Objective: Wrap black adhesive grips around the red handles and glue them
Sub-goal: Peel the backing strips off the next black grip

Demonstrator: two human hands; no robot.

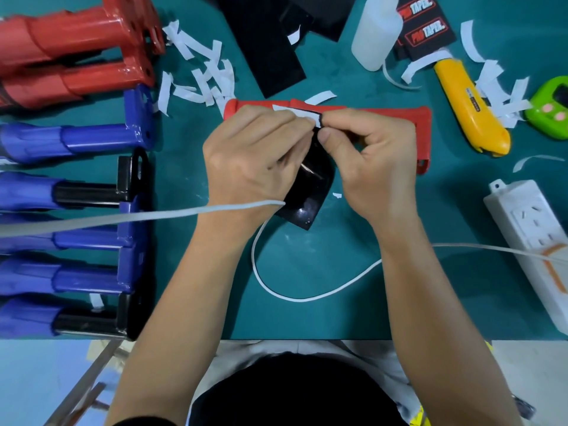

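Observation:
A black adhesive grip sheet [310, 192] hangs curled between my two hands above the green mat. My left hand [249, 158] holds its upper edge, and a white backing strip [302, 113] shows at my fingertips. My right hand [372, 155] pinches the sheet's top corner, next to the strip's end. Behind both hands a red handle [396, 113] lies flat across the mat, its flanged end to the right. Its middle is hidden by my fingers.
Red handles [73, 47] are stacked at top left, blue and black ones [76, 186] along the left. Black sheets [270, 47], a white glue bottle [376, 32], a yellow utility knife [470, 109], a green timer [550, 109], a power strip [531, 241], a white cable [295, 295] and peeled paper strips [203, 78] lie around.

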